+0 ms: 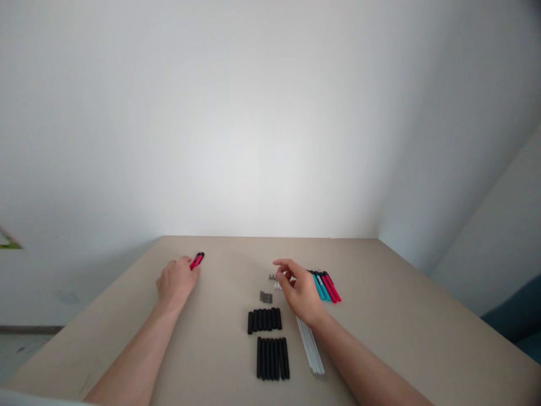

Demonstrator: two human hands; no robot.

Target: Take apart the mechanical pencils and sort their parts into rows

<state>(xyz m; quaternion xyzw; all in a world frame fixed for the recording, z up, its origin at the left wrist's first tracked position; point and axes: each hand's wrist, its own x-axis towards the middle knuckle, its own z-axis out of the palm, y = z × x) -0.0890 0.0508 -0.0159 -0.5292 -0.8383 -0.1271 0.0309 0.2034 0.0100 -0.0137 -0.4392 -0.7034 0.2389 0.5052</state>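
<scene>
My left hand [175,282] rests on the beige table [401,316] at the left, fingers curled round a red and black pen [196,260] whose end sticks out past the fingers. My right hand [301,290] hovers over the middle of the table, fingers bent and a little apart, just over a small heap of tiny grey parts [273,277]. Right of that hand lie several teal and red pen barrels [326,286] with black ends.
Two rows of black pen pieces [264,319] [273,358] lie in front of me. A small cluster of dark springs or tips [266,297] sits above them. White refills [310,352] lie under my right wrist. A white wall stands behind the table.
</scene>
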